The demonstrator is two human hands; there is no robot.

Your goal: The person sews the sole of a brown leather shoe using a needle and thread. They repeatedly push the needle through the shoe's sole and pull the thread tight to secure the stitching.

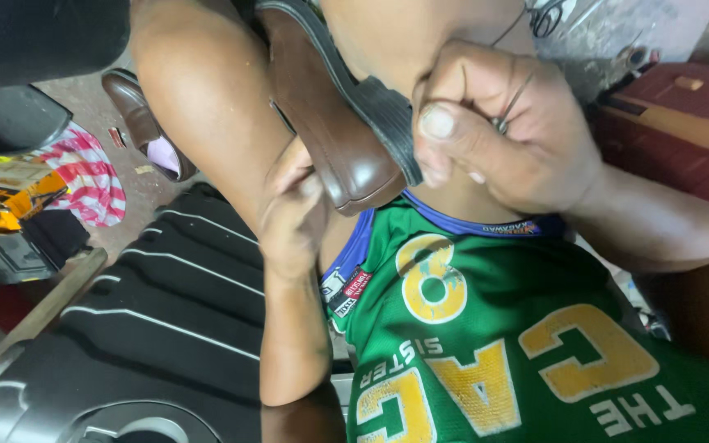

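A brown leather shoe with a black ridged sole lies sole-up between my knees, heel end toward me. My left hand grips its heel from below. My right hand is closed at the sole's edge, thumb pressed on the rim, pinching a thin metal needle with dark thread running up from it. I wear green shorts with yellow print.
A second brown shoe lies on the floor at upper left. A red-and-white striped cloth, a wooden handle and a black striped seat are at left. A dark red box stands at right.
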